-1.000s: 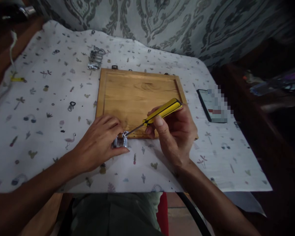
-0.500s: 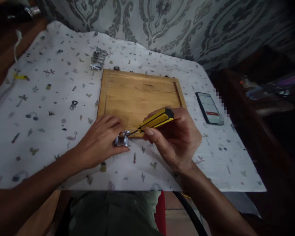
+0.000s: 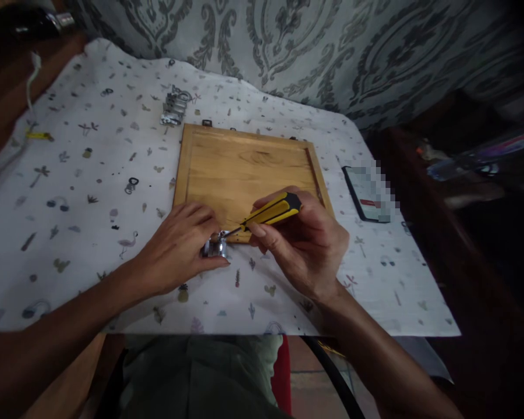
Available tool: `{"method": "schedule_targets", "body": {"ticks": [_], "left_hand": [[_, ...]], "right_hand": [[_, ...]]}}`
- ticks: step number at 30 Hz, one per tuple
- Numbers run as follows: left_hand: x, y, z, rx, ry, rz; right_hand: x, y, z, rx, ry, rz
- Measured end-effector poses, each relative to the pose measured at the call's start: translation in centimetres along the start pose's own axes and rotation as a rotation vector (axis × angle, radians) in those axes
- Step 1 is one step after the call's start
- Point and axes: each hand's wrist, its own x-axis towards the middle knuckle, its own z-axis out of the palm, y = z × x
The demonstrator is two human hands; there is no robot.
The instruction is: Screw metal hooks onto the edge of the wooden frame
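My right hand [image 3: 303, 238] is closed around a yellow and black screwdriver [image 3: 273, 210], held at a slant. The tip of its shaft meets a shiny metal hinge [image 3: 218, 247] at the near edge of a framed wooden panel [image 3: 244, 174]. My left hand [image 3: 181, 244] grips that hinge between thumb and fingers, pressing it against the panel's edge. Part of the hinge is hidden under the left fingers. The panel lies flat on the table, and small dark pieces [image 3: 206, 123] show along its far edge.
Several similar metal hinges [image 3: 173, 106] lie beyond the panel's far left corner. A phone [image 3: 367, 195] rests to the right. On the left are a small yellow object [image 3: 39, 135] and a white cord [image 3: 29, 87]. A patterned cloth [image 3: 91, 233] covers the table, with a wall behind.
My right hand and the screwdriver have shifted slightly left, with the tip still at the hinge. The left hand keeps its hold. The view has moved a little.
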Motion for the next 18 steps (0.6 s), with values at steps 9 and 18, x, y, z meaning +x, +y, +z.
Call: {"method": "schedule_targets", "body": {"ticks": [9, 18], "left_hand": [[-0.05, 0.1, -0.12, -0.024, -0.012, -0.009], [0.01, 0.08, -0.14, 0.021, -0.003, -0.002]], "right_hand": [[0.12, -0.97, 0.29, 0.162, -0.049, 0.058], [0.67, -0.93, 0.22, 0.225, -0.103, 0.148]]}}
